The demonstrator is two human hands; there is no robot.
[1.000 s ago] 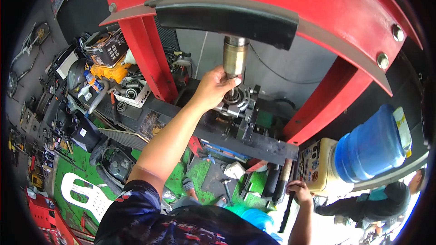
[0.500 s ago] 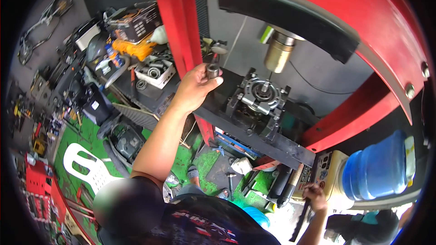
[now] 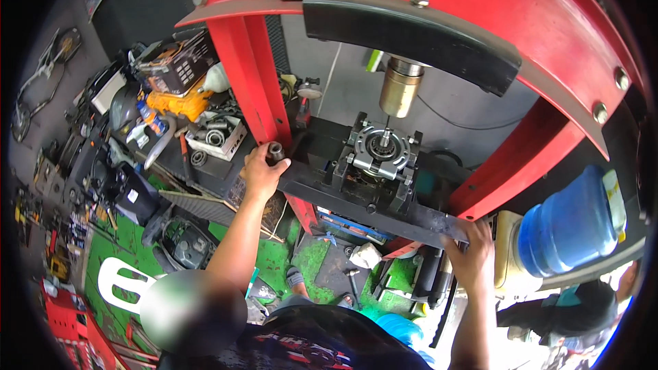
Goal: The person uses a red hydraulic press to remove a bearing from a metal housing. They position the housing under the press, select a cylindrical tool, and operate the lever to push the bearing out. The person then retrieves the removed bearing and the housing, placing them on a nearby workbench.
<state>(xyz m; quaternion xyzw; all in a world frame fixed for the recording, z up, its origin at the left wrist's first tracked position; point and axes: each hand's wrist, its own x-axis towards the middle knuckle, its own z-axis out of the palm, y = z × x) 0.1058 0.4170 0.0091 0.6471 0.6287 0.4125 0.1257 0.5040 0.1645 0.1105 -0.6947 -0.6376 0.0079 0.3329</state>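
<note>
My left hand [image 3: 260, 173] is closed around a short hollow metal cylinder [image 3: 275, 151] at the left end of the black press bed beam [image 3: 322, 188]. Its open top faces up. At the beam's right end my right hand [image 3: 473, 250] rests with thumb and fingers apart. Mid-bed, a bearing separator [image 3: 360, 153] surrounds a bearing [image 3: 382, 144] with a shaft upright in its centre. Above it hangs the brass-coloured press ram [image 3: 401, 89], a thin rod reaching from it toward the shaft. Below my right hand leans a black bar [image 3: 447, 315].
The red press frame [image 3: 243, 75] stands around the bed. On the left bench are a white box of bearings [image 3: 223, 142], a hammer [image 3: 184, 154] and a yellow tool [image 3: 179, 103]. A blue water bottle [image 3: 565, 226] stands right. A white chair [image 3: 120, 284] is lower left.
My left hand has lowered the metal cylinder to the beam's left end. My right hand has let go of the black bar and risen to the beam's right end.
</note>
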